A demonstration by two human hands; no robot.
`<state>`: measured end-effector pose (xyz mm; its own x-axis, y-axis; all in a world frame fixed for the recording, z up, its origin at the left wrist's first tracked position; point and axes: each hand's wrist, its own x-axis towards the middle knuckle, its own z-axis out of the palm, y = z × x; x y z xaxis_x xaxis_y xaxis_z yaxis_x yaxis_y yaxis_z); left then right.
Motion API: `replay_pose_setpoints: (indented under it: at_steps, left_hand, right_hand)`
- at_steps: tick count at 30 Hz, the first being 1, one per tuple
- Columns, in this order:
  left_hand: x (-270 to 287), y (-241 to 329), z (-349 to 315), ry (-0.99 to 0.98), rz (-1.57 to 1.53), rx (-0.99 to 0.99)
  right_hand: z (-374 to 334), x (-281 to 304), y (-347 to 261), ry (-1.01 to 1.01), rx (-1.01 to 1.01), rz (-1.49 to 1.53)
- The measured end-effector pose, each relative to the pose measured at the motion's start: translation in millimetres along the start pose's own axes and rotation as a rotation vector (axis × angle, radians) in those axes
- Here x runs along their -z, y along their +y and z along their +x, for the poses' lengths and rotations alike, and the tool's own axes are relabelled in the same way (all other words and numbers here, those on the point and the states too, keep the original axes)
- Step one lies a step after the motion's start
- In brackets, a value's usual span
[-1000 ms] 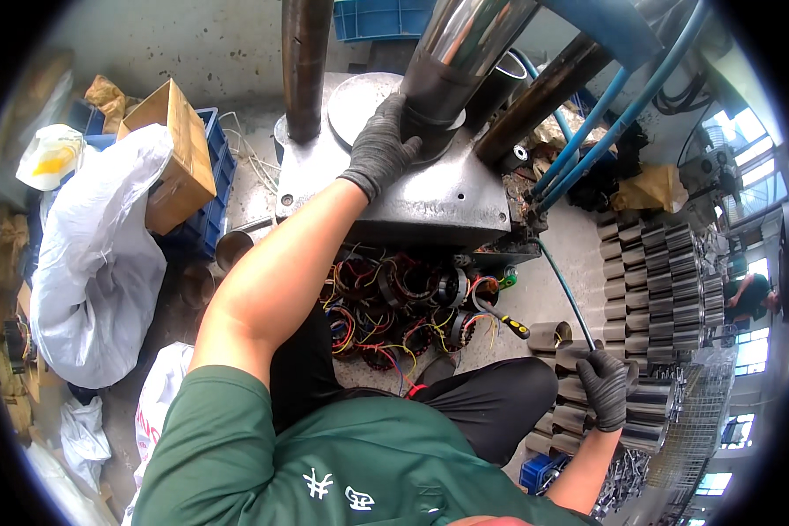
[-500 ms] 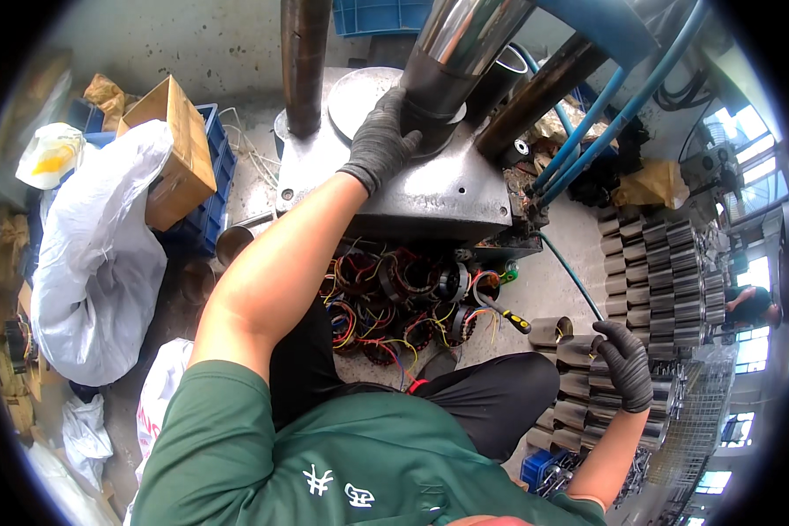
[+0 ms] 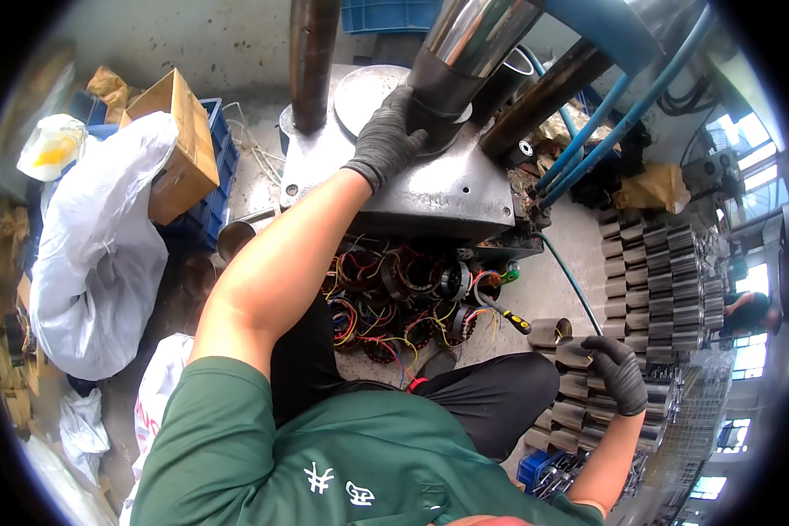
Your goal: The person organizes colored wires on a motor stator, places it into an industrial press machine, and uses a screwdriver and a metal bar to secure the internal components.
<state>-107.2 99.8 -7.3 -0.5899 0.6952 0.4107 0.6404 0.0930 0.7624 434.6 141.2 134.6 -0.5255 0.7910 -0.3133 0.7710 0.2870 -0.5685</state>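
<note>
Steel, dull and grey, makes up nearly everything here: the press bed (image 3: 430,188) at the centre, and the rows of short metal sleeves (image 3: 587,399) stacked to its lower right. The right hand (image 3: 618,373), in a dark knit glove, lies on top of those sleeves with fingers curled down over one of them; whether it has actually closed round it cannot be told. The left hand (image 3: 386,140), gloved alike, rests flat and spread against the dark collar under the polished ram (image 3: 478,35), gripping nothing.

The sleeves look like thin rolled tubes: stiff, fairly light singly, probably slick and sharp at the cut rims, so a grip round the outer wall seems safer than fingers inside the bore. Packed side by side, they leave little room to get fingers between neighbours.

Below the press bed a heap of wound stator coils (image 3: 403,302) with coloured leads crowds the floor, a yellow-handled screwdriver (image 3: 508,317) beside it. Blue hoses (image 3: 605,123) run to the bed's right, narrowing the path from stack to ram.
</note>
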Motion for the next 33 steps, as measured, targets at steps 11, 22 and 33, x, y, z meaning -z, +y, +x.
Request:
replay_pose_setpoints:
  at_steps: [11, 22, 33]
  left_hand:
    - [-1.6, -2.6, -0.2, 0.0, -0.01, -0.01]
    - [-2.3, -1.8, 0.3, -0.008, -0.005, 0.006]
    - [0.7, -5.2, -1.3, -0.002, 0.016, 0.001]
  right_hand:
    - [0.9, 0.9, 2.8, -0.063, -0.021, -0.044]
    - [1.9, 4.4, 0.5, -0.116, -0.099, 0.001]
    - [10.6, 13.4, -10.7, 0.025, 0.027, -0.033]
